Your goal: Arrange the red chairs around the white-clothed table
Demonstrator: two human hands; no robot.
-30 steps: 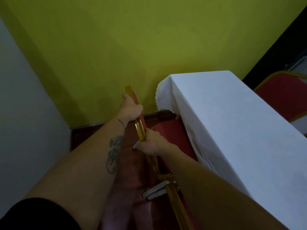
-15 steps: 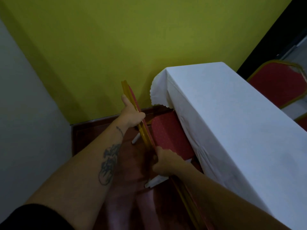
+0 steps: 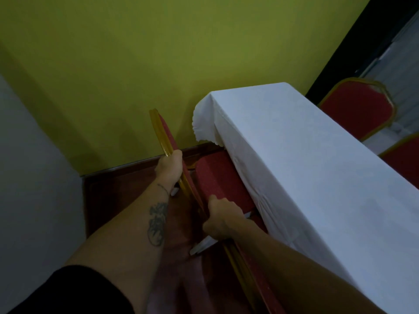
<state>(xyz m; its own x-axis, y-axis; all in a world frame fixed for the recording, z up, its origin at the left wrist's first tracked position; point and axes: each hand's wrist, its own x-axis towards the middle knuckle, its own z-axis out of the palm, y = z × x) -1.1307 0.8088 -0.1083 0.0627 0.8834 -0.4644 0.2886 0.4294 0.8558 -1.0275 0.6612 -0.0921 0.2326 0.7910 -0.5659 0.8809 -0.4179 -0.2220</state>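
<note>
A red chair (image 3: 217, 180) with a gold frame stands at the left long side of the white-clothed table (image 3: 306, 166), its seat partly tucked under the hanging cloth. My left hand (image 3: 170, 165) grips the gold top rail of the chair's back. My right hand (image 3: 221, 219) grips the same rail nearer to me. Two more red chairs stand on the table's far side: a far chair (image 3: 356, 107) and a near chair (image 3: 403, 155), half hidden by the table.
A yellow-green wall (image 3: 158, 53) runs close behind the table's end, and a white wall (image 3: 34, 166) closes the left. The red-brown floor (image 3: 118, 189) forms a narrow strip between chair and walls. A dark doorway edge (image 3: 353, 37) rises at the top right.
The chair has slid toward the table, its seat further under the cloth. My right hand has moved down the back rail toward me. The view has shifted, showing more of the far chairs.
</note>
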